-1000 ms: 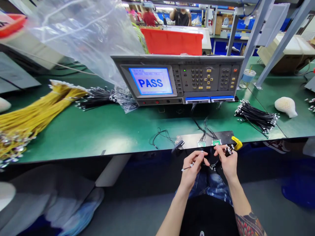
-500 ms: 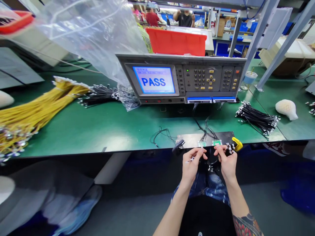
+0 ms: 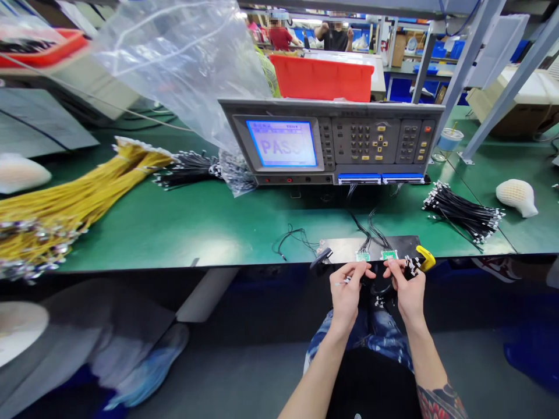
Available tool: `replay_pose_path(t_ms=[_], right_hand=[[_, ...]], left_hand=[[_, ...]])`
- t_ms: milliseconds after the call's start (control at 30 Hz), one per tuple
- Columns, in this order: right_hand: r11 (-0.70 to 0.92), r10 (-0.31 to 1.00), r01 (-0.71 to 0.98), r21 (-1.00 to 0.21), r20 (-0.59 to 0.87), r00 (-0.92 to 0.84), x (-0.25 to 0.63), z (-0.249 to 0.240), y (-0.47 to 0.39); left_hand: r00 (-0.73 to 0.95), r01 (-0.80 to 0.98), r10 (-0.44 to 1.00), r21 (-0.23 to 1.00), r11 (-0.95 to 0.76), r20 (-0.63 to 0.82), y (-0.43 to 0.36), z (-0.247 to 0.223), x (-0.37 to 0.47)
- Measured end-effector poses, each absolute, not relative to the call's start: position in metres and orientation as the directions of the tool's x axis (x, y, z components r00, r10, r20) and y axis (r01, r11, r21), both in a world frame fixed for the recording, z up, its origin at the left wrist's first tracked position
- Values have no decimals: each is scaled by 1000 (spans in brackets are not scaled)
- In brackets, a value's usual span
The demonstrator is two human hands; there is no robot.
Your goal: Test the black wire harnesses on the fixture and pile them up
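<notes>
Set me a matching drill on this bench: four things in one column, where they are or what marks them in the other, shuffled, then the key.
1. Left hand
2. Tester
3. Yellow wires
4. Right hand

A. In the left part of the green bench
B. Nearest the yellow handle
C. Just below the left circuit board
D. Has a lit screen

Pairs: 1-C, 2-D, 3-A, 4-B
</notes>
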State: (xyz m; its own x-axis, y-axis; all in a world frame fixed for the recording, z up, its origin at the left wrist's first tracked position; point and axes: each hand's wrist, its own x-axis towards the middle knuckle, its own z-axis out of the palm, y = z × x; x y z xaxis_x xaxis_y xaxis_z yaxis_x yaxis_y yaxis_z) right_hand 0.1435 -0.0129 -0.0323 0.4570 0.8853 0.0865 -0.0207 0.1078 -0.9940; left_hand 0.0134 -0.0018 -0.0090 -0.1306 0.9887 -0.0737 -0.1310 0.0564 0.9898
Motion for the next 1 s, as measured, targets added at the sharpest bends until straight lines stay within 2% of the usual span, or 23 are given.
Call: replay_pose_path(t_ms=[100, 200, 333, 400, 533, 600, 700, 833, 900, 1000], right_hand=[[60, 920, -66, -996, 29, 391, 146, -30, -13], [-31, 968, -153, -988, -68, 240, 146, -26, -15], [-124, 990, -223, -967, -137, 43, 154, -22, -19], [-87, 994, -207, -975, -97, 40, 163, -20, -23], [79, 984, -205, -976, 43, 172, 181, -10, -35], [109, 982, -226, -968, 70, 174, 183, -4, -40], [110, 993, -135, -985, 102, 62, 175, 5, -43], [180, 969, 12, -984, 175, -172, 154, 7, -40], [236, 956, 11, -972, 230, -185, 147, 3, -39], [254, 961, -15, -967, 254, -111, 142, -3, -37]], left_hand=[[-121, -131, 991, 990, 45, -61, 0, -9, 12], [-47, -84, 997, 995, 51, -55, 2, -5, 4], [218, 21, 971, 995, 92, -95, 3, 4, -11], [291, 77, 950, 993, 91, -110, 2, 8, -18], [268, 276, 955, 960, 54, -131, -2, 13, -29], [315, 388, 931, 920, 51, -184, -4, 14, -29], [412, 491, 877, 871, 16, -248, -6, 18, -24], [508, 530, 820, 846, -54, -266, -8, 21, -17], [519, 556, 810, 827, -78, -272, -9, 20, -16], [523, 539, 809, 839, -69, -269, -9, 17, -17]])
